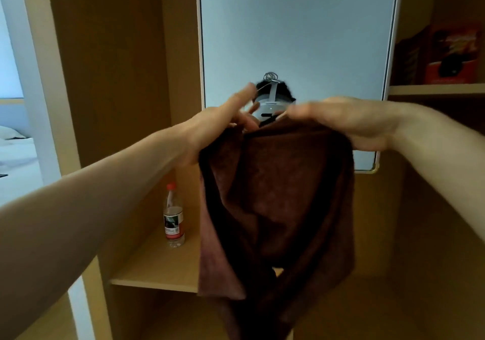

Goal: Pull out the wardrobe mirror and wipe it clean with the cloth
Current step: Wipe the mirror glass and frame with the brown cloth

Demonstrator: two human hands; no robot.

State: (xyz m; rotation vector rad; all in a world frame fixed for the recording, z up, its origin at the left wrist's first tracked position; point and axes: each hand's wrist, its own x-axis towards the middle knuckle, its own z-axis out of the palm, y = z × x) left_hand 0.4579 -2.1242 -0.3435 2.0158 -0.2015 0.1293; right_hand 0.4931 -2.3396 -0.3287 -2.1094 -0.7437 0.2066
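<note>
The wardrobe mirror [296,30] stands pulled out in front of me, a tall pane in a thin pale frame that reflects a light wall and a head-worn camera. A dark brown cloth [278,208] hangs in folds before its lower part. My left hand [223,127] holds the cloth's top left edge, some fingers lifted and blurred. My right hand [349,122] grips the top right edge from above. Both hands are just in front of the glass, and the cloth hides the mirror's lower middle.
The wooden wardrobe [110,77] surrounds the mirror. A plastic bottle [173,217] with a red cap stands on a lower shelf [157,266] at the left. A red box [451,53] sits on a shelf at the upper right. A bed shows at the far left.
</note>
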